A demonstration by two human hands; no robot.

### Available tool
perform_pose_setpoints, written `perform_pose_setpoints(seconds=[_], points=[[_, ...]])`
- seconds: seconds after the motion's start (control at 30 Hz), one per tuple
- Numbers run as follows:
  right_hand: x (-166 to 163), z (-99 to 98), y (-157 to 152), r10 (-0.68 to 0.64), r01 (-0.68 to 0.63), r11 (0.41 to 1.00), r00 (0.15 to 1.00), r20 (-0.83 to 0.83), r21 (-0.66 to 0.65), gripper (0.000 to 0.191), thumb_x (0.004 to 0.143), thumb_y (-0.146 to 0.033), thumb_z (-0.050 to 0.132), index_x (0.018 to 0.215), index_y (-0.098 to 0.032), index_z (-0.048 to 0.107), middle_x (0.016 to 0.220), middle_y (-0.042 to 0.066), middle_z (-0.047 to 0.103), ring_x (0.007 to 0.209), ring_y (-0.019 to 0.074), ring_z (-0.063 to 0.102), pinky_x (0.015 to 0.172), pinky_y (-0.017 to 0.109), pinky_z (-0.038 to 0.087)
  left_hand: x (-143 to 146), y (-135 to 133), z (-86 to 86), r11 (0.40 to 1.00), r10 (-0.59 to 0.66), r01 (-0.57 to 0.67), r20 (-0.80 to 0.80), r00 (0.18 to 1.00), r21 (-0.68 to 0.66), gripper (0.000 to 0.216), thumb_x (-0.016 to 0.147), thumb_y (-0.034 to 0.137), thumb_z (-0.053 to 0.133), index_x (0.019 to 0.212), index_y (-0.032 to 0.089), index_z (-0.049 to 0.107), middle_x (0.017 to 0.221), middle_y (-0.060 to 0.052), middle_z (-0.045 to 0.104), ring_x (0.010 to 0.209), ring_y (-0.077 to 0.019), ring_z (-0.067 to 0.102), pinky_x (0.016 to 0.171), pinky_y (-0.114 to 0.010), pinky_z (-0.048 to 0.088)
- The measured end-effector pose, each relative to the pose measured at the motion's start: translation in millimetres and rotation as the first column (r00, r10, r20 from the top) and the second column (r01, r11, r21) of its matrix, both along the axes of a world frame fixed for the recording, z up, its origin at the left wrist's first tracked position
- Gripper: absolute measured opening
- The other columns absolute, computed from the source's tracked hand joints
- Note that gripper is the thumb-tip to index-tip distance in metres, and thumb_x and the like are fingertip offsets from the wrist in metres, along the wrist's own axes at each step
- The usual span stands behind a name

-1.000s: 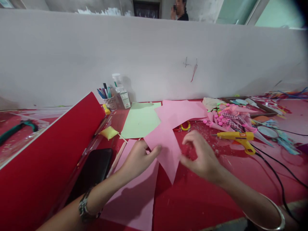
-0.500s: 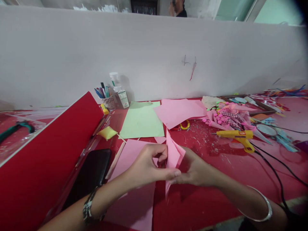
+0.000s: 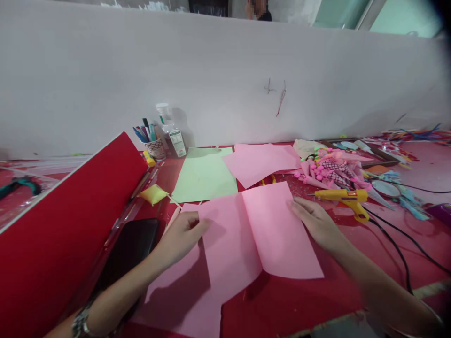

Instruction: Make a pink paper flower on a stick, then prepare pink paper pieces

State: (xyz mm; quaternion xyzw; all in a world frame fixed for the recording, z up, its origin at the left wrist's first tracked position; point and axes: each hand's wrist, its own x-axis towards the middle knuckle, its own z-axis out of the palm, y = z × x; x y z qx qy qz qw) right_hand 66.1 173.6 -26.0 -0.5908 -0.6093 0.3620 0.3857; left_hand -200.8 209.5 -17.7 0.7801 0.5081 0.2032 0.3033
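Observation:
A pink sheet of paper point(image 3: 232, 239) with a crease down its middle is spread open between my hands, lifted above the red table. My left hand point(image 3: 186, 230) pinches its left edge between thumb and curled fingers. At the upper right edge my right hand point(image 3: 313, 218) grips the sheet, fingers partly behind it. Beneath the left half lies another pink sheet point(image 3: 172, 300), flat on the table. Farther back rest a light green sheet point(image 3: 206, 173) and several overlapping pink sheets point(image 3: 262, 162).
A yellow glue gun point(image 3: 347, 196) with a black cord lies at right, near a pile of pink cone-shaped pieces point(image 3: 327, 169). To the left are a black phone point(image 3: 132, 249), a slanted red board point(image 3: 70, 230), a pen cup point(image 3: 155, 148) and a clear bottle point(image 3: 172, 134).
The pink sheet, folded upright between my close-set hands before, is now opened out wide. My left hand has moved left and my right hand right and up.

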Motion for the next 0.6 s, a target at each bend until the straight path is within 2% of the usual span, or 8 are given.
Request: perform_pose_setpoints(seconds=[0.07, 0.13, 0.2, 0.23, 0.3, 0.4, 0.5, 0.6], points=[[12.1, -14.4, 5.5, 0.007, -0.005, 0.998, 1.0, 0.028, -0.059, 0.029, 0.08, -0.04, 0.039, 0.063, -0.017, 0.047, 0.058, -0.003, 0.044, 0.055, 0.0106, 0.042, 0.048, 0.021, 0.033, -8.5, 1.7, -6.3, 0.994, -0.032, 0.059, -0.258, 0.965, 0.095, 0.035, 0.076, 0.031, 0.038, 0.044, 0.016, 0.035, 0.04, 0.004, 0.035, 0.039, -0.0081, 0.036, 0.038, -0.019, 0.022], [18.7, -27.9, 10.2, 0.052, -0.046, 0.993, 0.997, 0.059, -0.108, 0.031, 0.078, -0.04, 0.041, 0.058, -0.016, 0.043, 0.054, -0.004, 0.039, 0.052, 0.0096, 0.039, 0.047, 0.021, 0.031, -10.4, 2.7, -9.0, 0.953, 0.042, 0.109, -0.481, 0.876, 0.282, 0.035, 0.075, 0.033, 0.041, 0.044, 0.017, 0.039, 0.04, 0.003, 0.037, 0.039, -0.0098, 0.038, 0.039, -0.021, 0.02], [20.5, -37.7, 13.1, 0.087, -0.078, 0.987, 0.994, 0.062, -0.143, 0.032, 0.078, -0.039, 0.04, 0.057, -0.016, 0.041, 0.053, -0.005, 0.036, 0.051, 0.0086, 0.037, 0.047, 0.021, 0.03, -4.5, 4.3, -9.0, 0.873, 0.17, 0.144, -0.567, 0.806, 0.467, 0.031, 0.076, 0.035, 0.042, 0.051, 0.017, 0.046, 0.043, 0.001, 0.044, 0.042, -0.0124, 0.043, 0.042, -0.023, 0.023], [20.1, -40.8, 13.8, 0.096, -0.087, 0.984, 0.994, 0.054, -0.157, 0.03, 0.078, -0.039, 0.04, 0.058, -0.016, 0.042, 0.053, -0.005, 0.036, 0.05, 0.0082, 0.037, 0.047, 0.02, 0.03, 1.1, 5.6, -9.0, 0.84, 0.188, 0.171, -0.572, 0.798, 0.515, 0.027, 0.077, 0.035, 0.042, 0.058, 0.017, 0.05, 0.049, 0.0, 0.049, 0.046, -0.0137, 0.046, 0.044, -0.023, 0.026], [18.1, -44.1, 13.8, 0.084, -0.077, 0.98, 0.996, 0.029, -0.182, 0.025, 0.078, -0.038, 0.04, 0.068, -0.016, 0.044, 0.055, -0.006, 0.039, 0.049, 0.0079, 0.037, 0.046, 0.02, 0.03, 15.5, 9.4, -11.8, 0.814, 0.086, 0.271, -0.569, 0.817, 0.513, 0.017, 0.079, 0.029, 0.042, 0.079, 0.017, 0.054, 0.068, -0.003, 0.057, 0.059, -0.0154, 0.053, 0.051, -0.025, 0.034], [14.4, -46.2, 10.7, 0.011, -0.014, 0.98, 1.0, -0.015, -0.2, 0.024, 0.078, -0.036, 0.041, 0.093, -0.017, 0.04, 0.056, -0.007, 0.042, 0.046, 0.0084, 0.038, 0.044, 0.019, 0.029, 36.7, 15.7, -26.4, 0.791, -0.207, 0.496, -0.607, 0.767, 0.357, 0.028, 0.076, 0.022, 0.045, 0.103, 0.016, 0.048, 0.093, -0.007, 0.056, 0.08, -0.0176, 0.054, 0.068, -0.029, 0.041], [10.9, -49.9, 4.1, -0.044, 0.045, 0.991, 0.999, 0.008, -0.124, 0.037, 0.079, -0.031, 0.041, 0.112, -0.017, 0.03, 0.054, -0.008, 0.037, 0.046, 0.009, 0.037, 0.046, 0.02, 0.031, 48.2, 19.1, -46.0, 0.806, -0.25, 0.512, -0.613, 0.75, 0.298, 0.034, 0.076, 0.02, 0.044, 0.109, 0.013, 0.045, 0.094, -0.009, 0.053, 0.084, -0.0195, 0.052, 0.071, -0.031, 0.041], [7.2, -55.3, -4.8, -0.051, 0.053, 0.998, 0.993, 0.102, -0.016, 0.045, 0.08, -0.026, 0.04, 0.121, -0.016, 0.025, 0.053, -0.008, 0.03, 0.047, 0.0096, 0.036, 0.048, 0.021, 0.032, 51.6, 18.0, -55.6, 0.801, -0.24, 0.51, -0.613, 0.753, 0.313, 0.033, 0.079, 0.02, 0.038, 0.111, 0.012, 0.044, 0.092, -0.009, 0.052, 0.082, -0.0196, 0.052, 0.07, -0.032, 0.042]])
